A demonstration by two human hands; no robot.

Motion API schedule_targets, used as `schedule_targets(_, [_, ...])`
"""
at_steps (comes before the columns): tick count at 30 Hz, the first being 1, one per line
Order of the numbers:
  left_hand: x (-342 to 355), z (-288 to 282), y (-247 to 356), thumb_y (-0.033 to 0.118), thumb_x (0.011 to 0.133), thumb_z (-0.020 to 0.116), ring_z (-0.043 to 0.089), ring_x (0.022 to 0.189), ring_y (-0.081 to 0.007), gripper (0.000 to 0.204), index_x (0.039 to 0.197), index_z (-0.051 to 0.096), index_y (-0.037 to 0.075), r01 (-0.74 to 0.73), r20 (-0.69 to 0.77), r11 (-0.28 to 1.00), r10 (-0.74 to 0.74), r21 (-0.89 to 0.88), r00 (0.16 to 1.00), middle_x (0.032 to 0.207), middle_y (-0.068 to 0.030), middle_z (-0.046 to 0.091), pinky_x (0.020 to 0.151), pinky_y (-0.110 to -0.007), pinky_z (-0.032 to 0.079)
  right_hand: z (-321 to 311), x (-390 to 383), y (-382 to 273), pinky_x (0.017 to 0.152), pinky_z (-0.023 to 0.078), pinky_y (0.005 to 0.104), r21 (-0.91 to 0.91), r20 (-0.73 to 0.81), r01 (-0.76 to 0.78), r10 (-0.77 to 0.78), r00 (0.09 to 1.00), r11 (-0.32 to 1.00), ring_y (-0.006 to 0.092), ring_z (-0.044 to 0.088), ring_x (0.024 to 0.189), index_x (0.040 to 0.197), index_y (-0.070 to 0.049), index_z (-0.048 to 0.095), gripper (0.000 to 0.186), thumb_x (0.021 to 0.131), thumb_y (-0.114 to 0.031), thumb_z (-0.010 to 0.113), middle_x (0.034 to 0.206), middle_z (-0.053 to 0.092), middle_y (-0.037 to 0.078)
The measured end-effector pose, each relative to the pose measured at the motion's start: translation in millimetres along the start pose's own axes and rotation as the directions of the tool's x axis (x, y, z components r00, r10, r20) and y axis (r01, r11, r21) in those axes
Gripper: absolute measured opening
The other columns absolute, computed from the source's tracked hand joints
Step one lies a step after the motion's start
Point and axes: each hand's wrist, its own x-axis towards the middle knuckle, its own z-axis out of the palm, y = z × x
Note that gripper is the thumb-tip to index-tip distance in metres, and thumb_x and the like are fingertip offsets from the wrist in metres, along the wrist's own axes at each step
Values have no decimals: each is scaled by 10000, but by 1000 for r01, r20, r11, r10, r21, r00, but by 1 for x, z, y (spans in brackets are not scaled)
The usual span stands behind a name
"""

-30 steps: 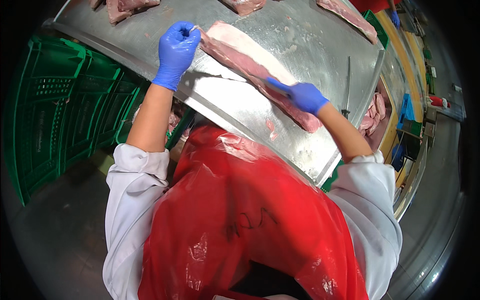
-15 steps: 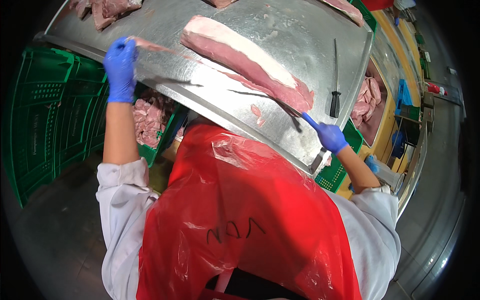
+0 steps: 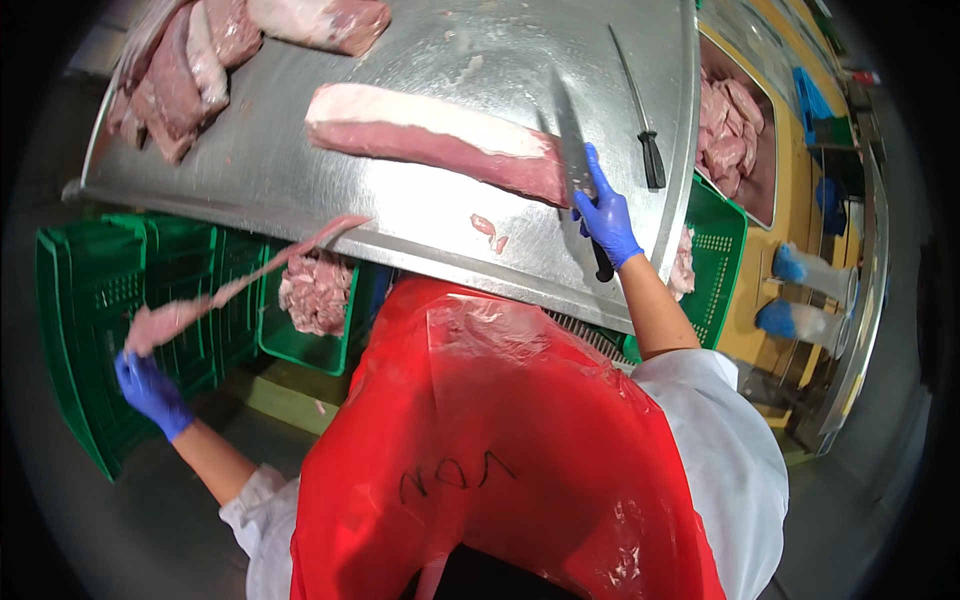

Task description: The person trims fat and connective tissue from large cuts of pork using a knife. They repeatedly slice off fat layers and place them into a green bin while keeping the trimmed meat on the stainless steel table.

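Note:
In a blue glove, my left hand (image 3: pixel 152 393) is closed on one end of a long, thin strip of meat (image 3: pixel 235 284). It stretches over a green crate at the left, its far tip by the table's edge. My right hand (image 3: pixel 608 222), gloved in blue too, grips the dark handle of a knife (image 3: pixel 572 135), whose blade points away from me. Just left of the blade, a long loin of meat (image 3: pixel 440 146) with a white fat layer lies on the metal table (image 3: pixel 420 215). Small meat scraps (image 3: pixel 489 232) rest on the metal nearer to me.
A sharpening steel (image 3: pixel 640 110) lies right of the knife. Larger meat cuts (image 3: pixel 180 75) sit at the far left. Green crates (image 3: pixel 110 320) stand left below the table, one holding meat trimmings (image 3: pixel 316 292). On the right are another green crate (image 3: pixel 722 255) and a tray of meat pieces (image 3: pixel 730 130).
My left hand has moved left and toward me, drawing the strip off the table and past its edge. My right hand has swung the knife to point away from me, off the loin's end.

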Motion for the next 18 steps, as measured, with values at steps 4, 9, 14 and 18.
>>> schedule_targets(4, [20,-111,-51,204,932,623,652,1066,-306,330,1101,654,-78,180,-5,648,-262,740,965,1162,-212,688,972,-412,483,-21,5,24,466,489,282,132,-179,-124,147,973,984,112,556,493,1601,-319,229,788,935,-60,562,667,631,57])
schedule_targets(9, [60,-17,-99,255,906,671,627,1146,-373,519,1283,546,-78,-205,245,164,-276,965,929,1255,-273,634,1008,-421,472,-4,36,3,854,542,456,-135,-105,-134,120,987,982,421,704,873,1593,-257,235,723,936,-212,533,1031,696,283])
schedule_targets(14, [71,265,-108,226,905,719,628,1117,-343,512,1297,543,-54,-627,782,632,52,456,621,1217,-234,627,990,-414,483,25,2,-1,849,529,521,-217,-78,-277,266,961,936,489,672,887,1600,-265,187,720,949,-245,495,981,680,318])
schedule_targets(18, [64,429,-106,302,877,746,617,1137,-348,555,1284,564,-30,-614,844,759,172,214,508,1266,-224,599,997,-432,482,42,-99,-53,559,553,355,217,74,-474,469,880,854,216,636,518,1609,-246,194,776,920,-41,488,665,647,145])
